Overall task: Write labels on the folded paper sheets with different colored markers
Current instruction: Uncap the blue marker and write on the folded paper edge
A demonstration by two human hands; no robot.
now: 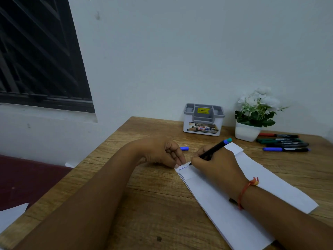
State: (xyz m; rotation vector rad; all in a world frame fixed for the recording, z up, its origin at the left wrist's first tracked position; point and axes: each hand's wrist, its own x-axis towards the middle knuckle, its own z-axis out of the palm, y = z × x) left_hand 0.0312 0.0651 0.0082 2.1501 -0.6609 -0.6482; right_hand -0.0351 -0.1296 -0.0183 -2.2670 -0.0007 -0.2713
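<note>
A long white folded paper sheet (pixel 225 210) lies diagonally on the wooden table (pixel 155 199), with blue handwriting near its far corner. My right hand (pixel 214 163) grips a black marker (pixel 215 149) with a blue-green end, its tip touching the paper at the writing. My left hand (pixel 162 152) is curled, its fingertips pressing the paper's far corner. A blue marker cap (pixel 184 148) lies just behind my left hand. Several capped markers (pixel 284 143), red, green, black and blue, lie at the right.
A white and grey desk organiser (pixel 203 120) stands against the wall. A white pot with a flowering plant (pixel 252 121) sits beside it. Another paper corner (pixel 12 213) shows at the lower left, off the table's left edge. A dark window is at upper left.
</note>
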